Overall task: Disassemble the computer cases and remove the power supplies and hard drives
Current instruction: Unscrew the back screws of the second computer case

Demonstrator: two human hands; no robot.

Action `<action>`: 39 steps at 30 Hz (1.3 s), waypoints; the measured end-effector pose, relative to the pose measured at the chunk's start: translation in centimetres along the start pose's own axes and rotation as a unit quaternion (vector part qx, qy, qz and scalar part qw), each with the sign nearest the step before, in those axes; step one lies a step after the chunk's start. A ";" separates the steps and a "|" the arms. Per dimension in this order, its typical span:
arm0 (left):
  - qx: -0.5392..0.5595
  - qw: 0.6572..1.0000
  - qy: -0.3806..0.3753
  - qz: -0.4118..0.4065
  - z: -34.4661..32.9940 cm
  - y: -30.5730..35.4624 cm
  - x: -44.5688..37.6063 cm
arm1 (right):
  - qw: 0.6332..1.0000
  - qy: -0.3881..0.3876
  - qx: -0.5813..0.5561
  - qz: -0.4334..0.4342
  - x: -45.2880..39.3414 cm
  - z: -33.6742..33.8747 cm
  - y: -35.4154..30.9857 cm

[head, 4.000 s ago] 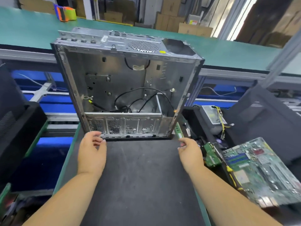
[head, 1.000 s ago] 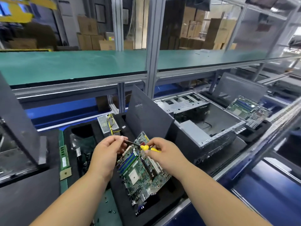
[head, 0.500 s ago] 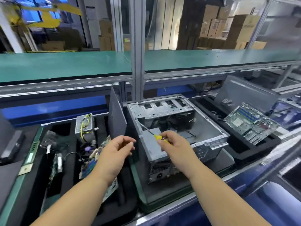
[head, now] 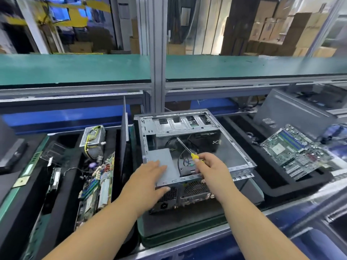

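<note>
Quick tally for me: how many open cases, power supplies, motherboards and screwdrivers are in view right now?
Open computer cases: 1, the computer case on the mat.
Power supplies: 2, the power supply in the case under the left hand, and a loose power supply in the left tray.
Motherboards: 2, one left, one right.
Screwdrivers: 1, the screwdriver in the right hand.
Total: 6

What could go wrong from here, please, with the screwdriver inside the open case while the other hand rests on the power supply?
1. The screwdriver, held in the right hand, points in among loose cables; its tip might snag or nick one.
2. The left hand lies flat on the power supply beside the computer case rim; sheet-metal edges could cut fingers if the unit shifts suddenly.
</note>
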State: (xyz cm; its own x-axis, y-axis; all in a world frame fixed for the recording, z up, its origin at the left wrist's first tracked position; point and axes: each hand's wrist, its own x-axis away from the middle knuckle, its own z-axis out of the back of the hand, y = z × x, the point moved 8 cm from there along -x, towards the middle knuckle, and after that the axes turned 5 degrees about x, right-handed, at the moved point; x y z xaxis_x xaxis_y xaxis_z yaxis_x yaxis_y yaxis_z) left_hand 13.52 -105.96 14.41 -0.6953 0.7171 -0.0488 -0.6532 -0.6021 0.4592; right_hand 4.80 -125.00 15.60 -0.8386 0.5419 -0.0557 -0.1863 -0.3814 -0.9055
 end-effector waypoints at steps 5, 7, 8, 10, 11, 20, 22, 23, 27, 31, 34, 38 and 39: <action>-0.035 0.998 -0.006 -0.043 -0.3 -0.5 -0.9 | 1.000 0.030 0.006 0.001 -0.5 -0.2 0.4; -0.016 0.999 0.003 -0.043 -0.3 -0.8 -1.1 | 0.999 0.047 -0.002 -0.010 -0.7 -0.3 0.8; -0.005 0.999 0.008 -0.040 -0.2 -1.1 -1.2 | 0.998 0.053 -0.006 -0.016 -0.8 -0.3 1.0; 0.010 0.999 0.015 -0.040 0.0 -1.4 -1.4 | 0.998 0.061 -0.007 -0.029 -0.9 -0.3 1.2; 0.015 0.999 0.015 -0.044 0.1 -1.5 -1.5 | 0.997 0.063 -0.005 -0.034 -0.9 -0.4 1.2; 0.044 0.997 0.005 -0.056 0.1 -1.7 -1.8 | 0.994 0.098 -0.023 -0.035 -0.8 -0.7 1.1; 0.040 0.998 0.003 -0.056 0.0 -1.6 -1.8 | 0.994 0.099 -0.029 -0.034 -0.8 -0.8 1.1; 0.039 0.998 0.004 -0.056 0.0 -1.5 -1.8 | 0.994 0.097 -0.034 -0.033 -0.8 -0.8 1.1; 0.038 0.998 0.009 -0.045 -0.2 -1.3 -2.0 | 0.995 0.087 -0.052 -0.019 -1.3 -0.4 1.4; 0.035 0.999 0.016 -0.020 -0.4 -0.7 -2.7 | 0.995 0.063 -0.074 -0.007 -2.4 0.2 1.8; 0.028 0.999 0.020 0.009 -0.6 -0.2 -3.3 | 0.995 0.029 -0.094 -0.008 -3.4 0.8 2.0; 0.008 0.998 0.009 0.054 -0.8 0.8 -4.0 | 0.991 -0.014 -0.129 -0.023 -4.7 1.9 2.5; 0.003 0.998 0.005 0.063 -0.8 1.1 -4.3 | 0.989 -0.014 -0.143 -0.024 -5.1 2.5 2.6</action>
State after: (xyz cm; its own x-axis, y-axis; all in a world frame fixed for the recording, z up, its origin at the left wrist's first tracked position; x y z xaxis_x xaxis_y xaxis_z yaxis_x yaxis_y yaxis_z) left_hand 15.56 -109.97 14.38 -0.7747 0.6323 0.0004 -0.5586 -0.6846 0.4682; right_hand 7.29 -130.58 14.51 -0.8472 0.5313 -0.0013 -0.0773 -0.1256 -0.9891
